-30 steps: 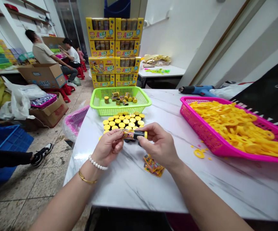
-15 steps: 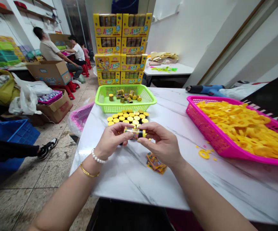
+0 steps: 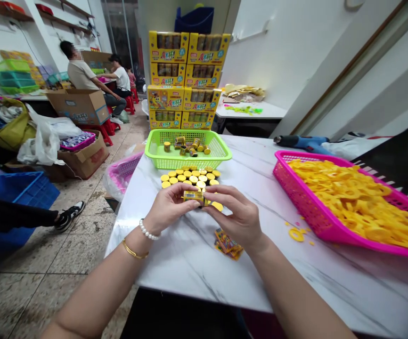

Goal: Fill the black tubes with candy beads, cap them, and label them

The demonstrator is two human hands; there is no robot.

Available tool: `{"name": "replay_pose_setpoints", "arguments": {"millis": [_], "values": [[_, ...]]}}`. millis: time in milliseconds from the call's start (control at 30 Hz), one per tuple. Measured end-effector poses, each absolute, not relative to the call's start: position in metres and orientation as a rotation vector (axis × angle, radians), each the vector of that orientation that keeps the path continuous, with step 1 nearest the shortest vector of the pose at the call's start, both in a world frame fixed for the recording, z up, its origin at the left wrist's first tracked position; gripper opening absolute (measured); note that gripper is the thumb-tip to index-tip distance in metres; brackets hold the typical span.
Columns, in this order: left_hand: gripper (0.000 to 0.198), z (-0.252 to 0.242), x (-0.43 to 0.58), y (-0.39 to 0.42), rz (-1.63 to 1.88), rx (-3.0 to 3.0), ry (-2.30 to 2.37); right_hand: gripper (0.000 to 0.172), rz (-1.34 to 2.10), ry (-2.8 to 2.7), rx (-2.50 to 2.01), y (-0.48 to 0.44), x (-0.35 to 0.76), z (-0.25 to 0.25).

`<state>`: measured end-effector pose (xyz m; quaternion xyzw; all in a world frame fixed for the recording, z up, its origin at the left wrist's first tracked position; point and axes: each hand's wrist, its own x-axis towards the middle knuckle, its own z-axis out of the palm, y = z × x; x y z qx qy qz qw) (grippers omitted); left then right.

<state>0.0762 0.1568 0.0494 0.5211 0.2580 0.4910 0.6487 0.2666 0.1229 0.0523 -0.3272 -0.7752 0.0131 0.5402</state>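
Note:
Both my hands hold one small black bottle (image 3: 196, 197) with a yellow cap, lying sideways above the marble table (image 3: 204, 263). My left hand (image 3: 170, 207) pinches its left end, where a colourful label wraps the body. My right hand (image 3: 237, 217) grips the capped right end. Just behind stands a cluster of several yellow-capped bottles (image 3: 190, 176). A small stack of printed labels (image 3: 227, 243) lies on the table under my right wrist.
A green basket (image 3: 187, 149) with several bottles sits at the table's far edge. A pink basket (image 3: 334, 226) full of yellow rings is on the right, with a blue tool (image 3: 301, 141) behind it. Yellow cartons (image 3: 184, 80) are stacked beyond. People sit at the far left.
My hands drew closer together around the bottle, and more of the label now lies on its body. The view tilted down and shifted slightly left.

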Motion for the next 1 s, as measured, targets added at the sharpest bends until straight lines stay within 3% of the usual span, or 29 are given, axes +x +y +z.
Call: {"name": "replay_pose_setpoints", "arguments": {"millis": [100,200,367,600,733,833,1000], "values": [[0.033,0.047,0.075,0.157,1.114,1.229,0.586,0.021,0.134,-1.762,-0.886,0.120,0.265,0.053],[0.030,0.044,0.074,0.157,1.158,1.398,0.645,0.020,0.460,-1.595,-1.071,0.120,0.260,0.047],[0.015,0.043,0.076,0.153,1.237,1.620,0.671,0.031,1.031,-1.394,-1.085,0.124,0.251,0.042],[0.049,0.043,0.075,0.154,1.201,1.400,0.677,0.027,0.778,-1.485,-0.974,0.118,0.256,0.055],[0.039,0.039,0.071,0.158,1.120,1.371,0.714,0.026,0.669,-1.500,-0.923,0.118,0.257,0.054],[0.034,0.037,0.073,0.158,1.096,1.355,0.769,0.024,0.916,-1.382,-0.942,0.123,0.253,0.048],[0.048,0.041,0.079,0.155,0.923,1.132,0.844,0.034,1.296,-1.282,-0.851,0.130,0.253,0.042]]}}
